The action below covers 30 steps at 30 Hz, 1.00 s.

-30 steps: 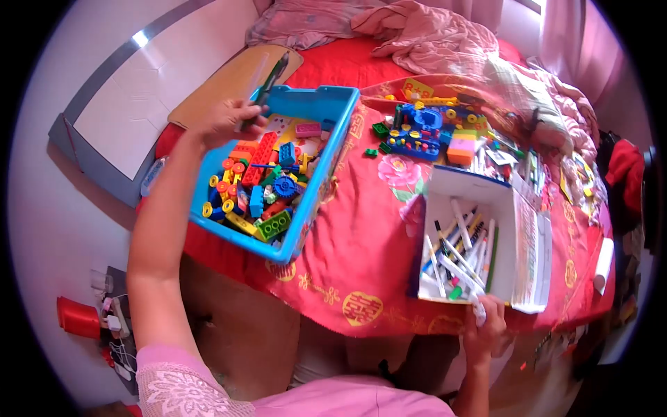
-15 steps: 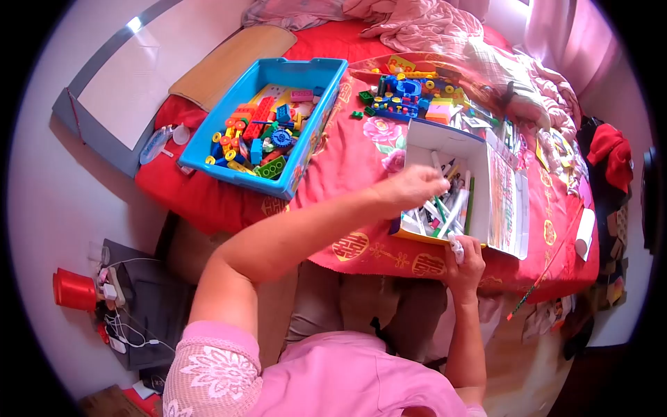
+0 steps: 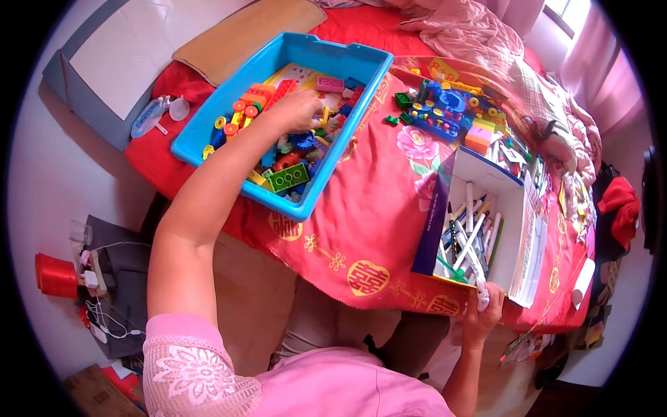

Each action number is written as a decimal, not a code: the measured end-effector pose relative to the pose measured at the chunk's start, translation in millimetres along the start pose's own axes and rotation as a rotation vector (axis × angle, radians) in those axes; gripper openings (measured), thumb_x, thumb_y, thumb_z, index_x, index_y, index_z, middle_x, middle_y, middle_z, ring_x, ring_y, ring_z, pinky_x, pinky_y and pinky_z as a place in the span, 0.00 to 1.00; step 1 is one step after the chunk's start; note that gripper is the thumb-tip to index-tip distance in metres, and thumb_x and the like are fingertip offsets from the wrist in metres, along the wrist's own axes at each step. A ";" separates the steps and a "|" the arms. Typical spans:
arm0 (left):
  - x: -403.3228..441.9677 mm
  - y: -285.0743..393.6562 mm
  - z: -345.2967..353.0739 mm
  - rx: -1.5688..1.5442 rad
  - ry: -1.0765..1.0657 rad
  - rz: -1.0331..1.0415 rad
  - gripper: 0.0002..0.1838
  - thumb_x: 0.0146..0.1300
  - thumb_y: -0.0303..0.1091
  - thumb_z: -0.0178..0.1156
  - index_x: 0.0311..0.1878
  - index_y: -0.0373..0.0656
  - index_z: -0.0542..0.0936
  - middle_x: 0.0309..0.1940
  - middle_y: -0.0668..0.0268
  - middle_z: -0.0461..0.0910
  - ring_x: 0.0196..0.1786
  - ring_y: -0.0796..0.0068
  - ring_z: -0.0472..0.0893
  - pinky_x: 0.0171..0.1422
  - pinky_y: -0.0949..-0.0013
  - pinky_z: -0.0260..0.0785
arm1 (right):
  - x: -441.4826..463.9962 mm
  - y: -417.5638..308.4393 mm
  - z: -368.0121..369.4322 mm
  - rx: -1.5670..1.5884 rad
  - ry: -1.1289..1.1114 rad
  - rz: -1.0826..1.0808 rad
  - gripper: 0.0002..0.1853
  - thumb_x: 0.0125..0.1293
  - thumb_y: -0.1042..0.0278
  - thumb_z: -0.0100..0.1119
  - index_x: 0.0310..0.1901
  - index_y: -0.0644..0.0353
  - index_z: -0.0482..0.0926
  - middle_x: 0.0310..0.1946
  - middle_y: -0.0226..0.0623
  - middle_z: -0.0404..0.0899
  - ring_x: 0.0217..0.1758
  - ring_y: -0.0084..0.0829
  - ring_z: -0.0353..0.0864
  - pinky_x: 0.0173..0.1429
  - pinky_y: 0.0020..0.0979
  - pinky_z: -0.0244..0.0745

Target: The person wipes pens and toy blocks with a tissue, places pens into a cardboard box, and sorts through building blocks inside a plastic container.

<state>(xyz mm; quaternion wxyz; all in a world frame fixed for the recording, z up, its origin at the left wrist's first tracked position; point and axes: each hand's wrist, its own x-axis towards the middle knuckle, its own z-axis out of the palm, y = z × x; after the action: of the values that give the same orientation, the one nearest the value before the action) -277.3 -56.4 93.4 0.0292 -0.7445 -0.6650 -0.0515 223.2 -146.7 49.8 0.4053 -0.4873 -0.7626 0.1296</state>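
My left hand (image 3: pixel 301 112) reaches into a blue plastic bin (image 3: pixel 295 207), fingers bent together above the toy blocks. A small yellow piece (image 3: pixel 324 117) shows by its fingertips; whether it is held is hard to see. Around it lie a green block (image 3: pixel 287 178), a pink block (image 3: pixel 331 84) and orange and yellow wheeled pieces. At the front corner of an open cardboard box (image 3: pixel 434 222), my right hand (image 3: pixel 484 316) closes around a crumpled white tissue (image 3: pixel 482 295). Pens and markers (image 3: pixel 474 236) lie jumbled inside that box.
Blue and yellow toy parts (image 3: pixel 445 110) are heaped behind the box on the red bedspread (image 3: pixel 361 215). A wooden board (image 3: pixel 240 43) lies behind the bin, and a framed white panel (image 3: pixel 125 59) leans at the left. Crumpled pink bedding (image 3: pixel 479 42) covers the back.
My left hand has moved left from above the pen box into the blue bin. My right hand keeps the tissue at the box corner. The view has shifted.
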 end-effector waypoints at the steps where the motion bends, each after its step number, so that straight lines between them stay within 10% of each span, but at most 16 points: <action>1: 0.2 2.6 2.9 0.062 -0.003 -0.008 0.10 0.48 0.34 0.59 0.36 0.45 0.80 0.37 0.54 0.73 0.47 0.57 0.73 0.47 0.58 0.67 | 0.5 -1.4 0.0 -0.035 -0.009 0.000 0.08 0.55 0.77 0.58 0.37 0.65 0.73 0.34 0.41 0.72 0.38 0.37 0.71 0.45 0.32 0.66; 5: 10.5 -9.2 -2.0 0.288 -0.107 -0.283 0.09 0.51 0.29 0.54 0.37 0.46 0.79 0.39 0.55 0.74 0.46 0.57 0.74 0.46 0.55 0.68 | 0.7 1.2 2.9 -0.064 0.008 -0.030 0.08 0.54 0.77 0.59 0.36 0.64 0.74 0.33 0.41 0.73 0.37 0.38 0.72 0.44 0.32 0.67; 9: 22.2 -26.3 3.5 0.331 0.326 -0.189 0.09 0.53 0.32 0.52 0.36 0.46 0.80 0.39 0.57 0.76 0.44 0.57 0.75 0.45 0.56 0.68 | -0.5 2.9 2.9 -0.065 -0.007 -0.020 0.09 0.53 0.78 0.58 0.37 0.64 0.73 0.33 0.41 0.72 0.38 0.38 0.72 0.44 0.34 0.67; 21: 83.5 19.7 13.7 -0.072 -0.720 -0.460 0.18 0.41 0.38 0.62 0.38 0.44 0.81 0.44 0.57 0.78 0.50 0.66 0.76 0.47 0.67 0.67 | -1.0 -0.2 3.0 -0.106 -0.019 -0.025 0.08 0.55 0.74 0.58 0.37 0.65 0.72 0.33 0.41 0.72 0.38 0.39 0.71 0.45 0.35 0.66; 30: 71.7 -25.3 -1.7 -0.811 -0.109 -0.595 0.10 0.50 0.39 0.58 0.29 0.42 0.79 0.27 0.66 0.76 0.31 0.74 0.74 0.34 0.69 0.66 | -1.7 2.3 3.7 -0.109 -0.003 -0.034 0.08 0.54 0.75 0.58 0.36 0.64 0.73 0.33 0.41 0.72 0.38 0.39 0.71 0.45 0.35 0.66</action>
<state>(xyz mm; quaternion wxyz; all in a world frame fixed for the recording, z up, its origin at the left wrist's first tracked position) -294.6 17.1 102.7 -0.3132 -0.4760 -0.7752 -0.2727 222.2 -146.3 45.2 0.3790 -0.4954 -0.7773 0.0818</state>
